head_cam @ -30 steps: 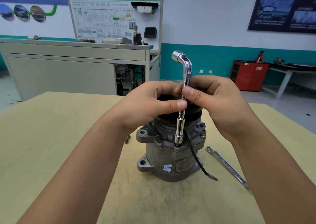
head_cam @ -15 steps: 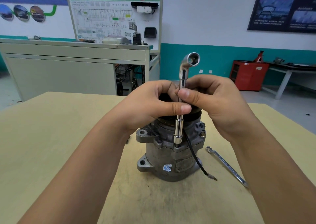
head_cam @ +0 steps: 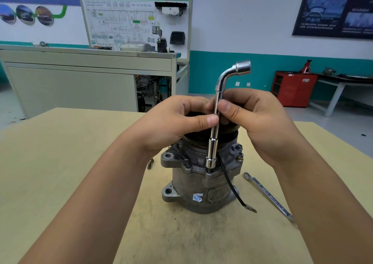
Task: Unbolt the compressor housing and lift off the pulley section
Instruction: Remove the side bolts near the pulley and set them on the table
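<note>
On the wooden table [head_cam: 60, 162], just left of the compressor [head_cam: 201, 185], one loose bolt [head_cam: 150, 163] lies near a mounting ear, so part of the unbolting looks done. The left hand [head_cam: 175, 120] pinches the shaft of the L-shaped socket wrench [head_cam: 214, 126] between its thumb and curled fingers. The wrench stands nearly upright, with its lower socket seated over a housing bolt at the front flange and its bent upper end pointing right. The compressor stands on end near the table's middle. The dark pulley section [head_cam: 230, 131] sits on top, largely hidden behind both hands. The right hand [head_cam: 256, 118] pinches the same shaft from the other side, thumb against the metal. Twirling the shaft between the fingers suits a bolt that is already loose. The shaft should probably be held in line with the bolt so the socket does not ride off the head, and the black wire [head_cam: 232, 189] hanging just beside it must not catch. Further right, a combination spanner [head_cam: 268, 197] lies on the table.
</note>
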Demonstrator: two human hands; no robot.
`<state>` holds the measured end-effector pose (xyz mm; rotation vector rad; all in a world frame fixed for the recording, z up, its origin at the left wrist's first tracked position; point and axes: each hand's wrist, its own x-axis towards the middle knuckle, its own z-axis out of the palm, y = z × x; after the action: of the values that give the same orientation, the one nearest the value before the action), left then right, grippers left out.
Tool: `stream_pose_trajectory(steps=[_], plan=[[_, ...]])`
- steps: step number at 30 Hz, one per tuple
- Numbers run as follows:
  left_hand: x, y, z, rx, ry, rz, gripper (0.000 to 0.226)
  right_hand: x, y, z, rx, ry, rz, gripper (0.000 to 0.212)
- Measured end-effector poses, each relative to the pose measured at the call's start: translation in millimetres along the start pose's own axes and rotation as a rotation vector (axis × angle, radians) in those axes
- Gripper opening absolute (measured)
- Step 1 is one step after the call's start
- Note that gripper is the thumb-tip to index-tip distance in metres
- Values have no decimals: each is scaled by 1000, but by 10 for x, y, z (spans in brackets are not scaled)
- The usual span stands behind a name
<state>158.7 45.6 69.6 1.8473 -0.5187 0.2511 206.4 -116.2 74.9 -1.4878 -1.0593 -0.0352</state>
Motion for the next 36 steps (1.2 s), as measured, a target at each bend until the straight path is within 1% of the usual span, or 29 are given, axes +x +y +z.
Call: stream_pose_trajectory(steps=[5,9,12,13,15,17,20,24,34,35,36], plan=[[7,-29,-11,21,30,-7,9,3,-4,-7,4,27,-3,13],[10,-39,-5,49,51,-8,33,4,3,8,44,46,5,7],[9,-27,10,27,58,-15,36,-4,-4,20,60,44,-10,16],[8,-22,13,15,64,-17,37,-5,-5,21,55,44,-13,15],[6,-13,22,-5,68,-12,32,-1,0,14,35,39,-15,5],[5,-7,25,-6,63,-5,26,1,3,7,16,40,-14,8],[-3,9,33,-7,34,1,11,-8,0,5,-3,21,-25,12],[-9,11,18,-12,26,-8,19,-1,10,-4,1,24,-12,15],[11,-14,25,3,25,6,4,-1,-5,1,41,32,-4,14],[12,-14,29,3,33,7,9,-4,-7,2,48,35,-2,13],[16,-21,32,12,49,11,22,-4,-8,3,52,37,1,11]])
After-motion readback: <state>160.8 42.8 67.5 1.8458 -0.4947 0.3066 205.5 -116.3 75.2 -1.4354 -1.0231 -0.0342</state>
